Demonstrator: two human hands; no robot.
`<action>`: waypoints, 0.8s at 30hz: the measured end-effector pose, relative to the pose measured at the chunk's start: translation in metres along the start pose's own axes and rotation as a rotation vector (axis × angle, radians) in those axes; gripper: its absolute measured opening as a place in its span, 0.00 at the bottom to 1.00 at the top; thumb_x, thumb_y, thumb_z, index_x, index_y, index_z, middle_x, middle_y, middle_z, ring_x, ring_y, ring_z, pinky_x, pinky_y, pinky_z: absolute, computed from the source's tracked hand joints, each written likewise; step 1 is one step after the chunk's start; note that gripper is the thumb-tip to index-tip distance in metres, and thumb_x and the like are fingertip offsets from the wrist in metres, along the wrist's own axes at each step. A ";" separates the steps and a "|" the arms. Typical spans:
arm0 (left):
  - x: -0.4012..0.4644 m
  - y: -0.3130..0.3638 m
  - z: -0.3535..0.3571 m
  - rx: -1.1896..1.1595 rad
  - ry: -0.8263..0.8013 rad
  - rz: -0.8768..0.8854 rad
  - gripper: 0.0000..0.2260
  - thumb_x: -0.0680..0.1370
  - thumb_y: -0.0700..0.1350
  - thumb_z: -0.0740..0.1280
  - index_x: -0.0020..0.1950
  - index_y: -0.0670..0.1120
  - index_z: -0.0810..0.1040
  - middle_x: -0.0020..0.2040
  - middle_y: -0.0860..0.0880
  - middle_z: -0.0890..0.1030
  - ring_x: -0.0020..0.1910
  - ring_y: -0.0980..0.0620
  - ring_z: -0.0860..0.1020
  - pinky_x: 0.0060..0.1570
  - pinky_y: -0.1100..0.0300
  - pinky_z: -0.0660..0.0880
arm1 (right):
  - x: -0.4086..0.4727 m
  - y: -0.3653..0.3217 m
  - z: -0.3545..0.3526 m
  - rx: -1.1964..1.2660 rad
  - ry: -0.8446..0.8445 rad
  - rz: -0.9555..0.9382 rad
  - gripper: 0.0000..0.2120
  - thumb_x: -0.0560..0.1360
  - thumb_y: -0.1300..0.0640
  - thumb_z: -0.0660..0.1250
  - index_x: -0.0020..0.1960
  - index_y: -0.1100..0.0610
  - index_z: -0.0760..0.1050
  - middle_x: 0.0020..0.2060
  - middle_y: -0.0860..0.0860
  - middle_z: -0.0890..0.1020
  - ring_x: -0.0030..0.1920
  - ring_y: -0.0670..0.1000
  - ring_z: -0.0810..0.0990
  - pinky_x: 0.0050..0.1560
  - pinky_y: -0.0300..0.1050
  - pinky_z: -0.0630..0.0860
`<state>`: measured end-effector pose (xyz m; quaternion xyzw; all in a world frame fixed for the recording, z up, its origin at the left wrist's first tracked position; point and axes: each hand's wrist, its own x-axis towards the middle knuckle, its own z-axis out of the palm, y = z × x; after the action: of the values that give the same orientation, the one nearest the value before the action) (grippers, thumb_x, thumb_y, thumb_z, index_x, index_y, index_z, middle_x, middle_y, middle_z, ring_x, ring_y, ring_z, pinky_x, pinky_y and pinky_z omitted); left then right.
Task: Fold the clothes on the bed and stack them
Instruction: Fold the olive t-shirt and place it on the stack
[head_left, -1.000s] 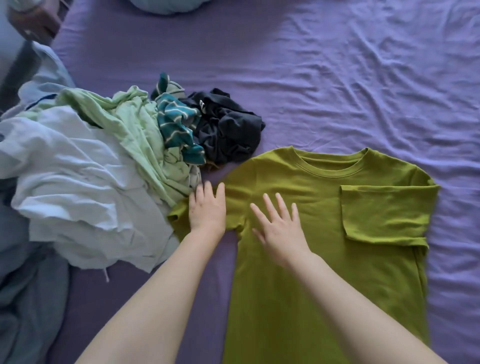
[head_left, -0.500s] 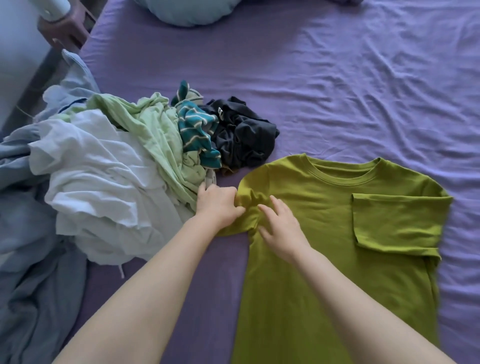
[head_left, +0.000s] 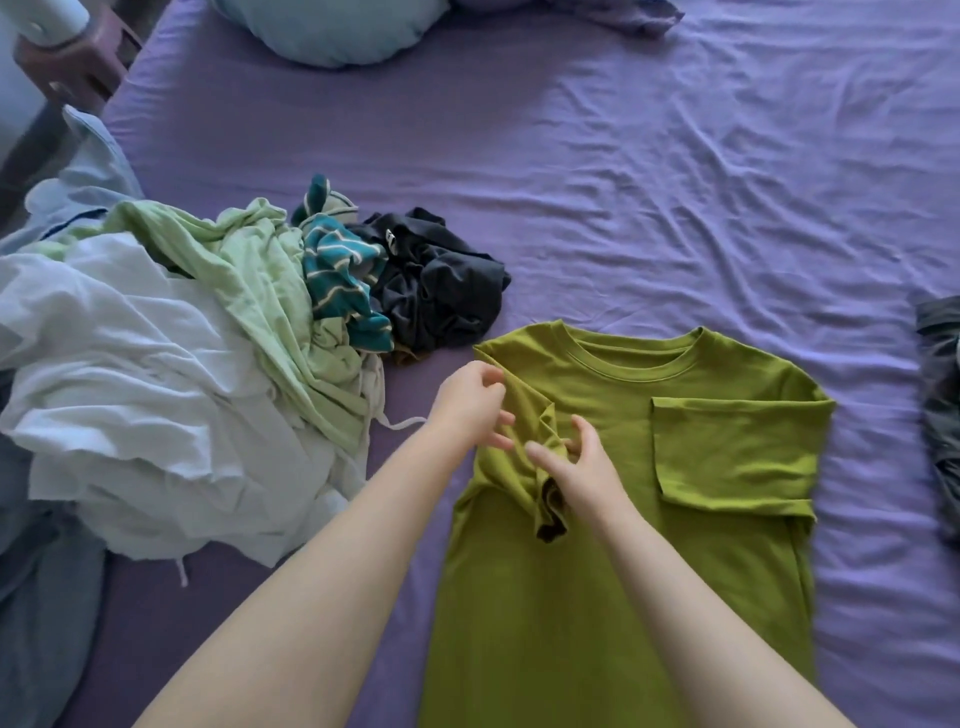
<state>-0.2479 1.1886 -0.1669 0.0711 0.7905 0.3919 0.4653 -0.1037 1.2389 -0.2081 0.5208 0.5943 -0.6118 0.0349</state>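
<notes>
Centre frame: left hand (head_left: 470, 402) and right hand (head_left: 574, 460) both pinch the green shirt's (head_left: 597, 571) left sleeve (head_left: 524, 447), drawing it inward to mirror the folded right sleeve (head_left: 732, 447).

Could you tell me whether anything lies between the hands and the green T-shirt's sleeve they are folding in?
Nothing visible does. Both the left hand and the right hand already grip the bunched sleeve, and the T-shirt body it folds onto lies bare. The clothes pile sits clear to the left.

Pale blue pillow (head_left: 332, 31) at the bed's far edge, wooden furniture (head_left: 72, 62) beside
</notes>
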 end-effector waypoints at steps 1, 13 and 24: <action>0.001 -0.009 0.002 0.203 0.027 0.154 0.13 0.80 0.36 0.56 0.63 0.41 0.74 0.57 0.42 0.76 0.48 0.46 0.81 0.41 0.48 0.81 | -0.001 0.005 -0.001 -0.168 0.036 -0.036 0.41 0.72 0.46 0.71 0.77 0.51 0.52 0.67 0.52 0.70 0.64 0.52 0.71 0.58 0.47 0.70; 0.010 -0.100 -0.002 1.448 -0.143 0.417 0.37 0.80 0.58 0.58 0.78 0.51 0.37 0.78 0.50 0.36 0.77 0.46 0.37 0.73 0.41 0.41 | 0.010 0.008 -0.034 -0.297 0.364 -0.259 0.28 0.72 0.68 0.63 0.72 0.59 0.64 0.62 0.59 0.75 0.62 0.57 0.73 0.61 0.41 0.65; 0.006 -0.069 0.020 0.955 0.033 0.618 0.29 0.77 0.42 0.58 0.78 0.51 0.55 0.79 0.51 0.52 0.78 0.52 0.45 0.74 0.49 0.40 | 0.017 0.019 -0.030 -0.318 0.394 -0.180 0.28 0.78 0.55 0.63 0.74 0.59 0.58 0.61 0.58 0.75 0.59 0.59 0.75 0.58 0.50 0.69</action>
<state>-0.2178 1.1553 -0.2239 0.4953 0.8297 0.1099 0.2329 -0.0812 1.2658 -0.2251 0.5628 0.7223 -0.3981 -0.0546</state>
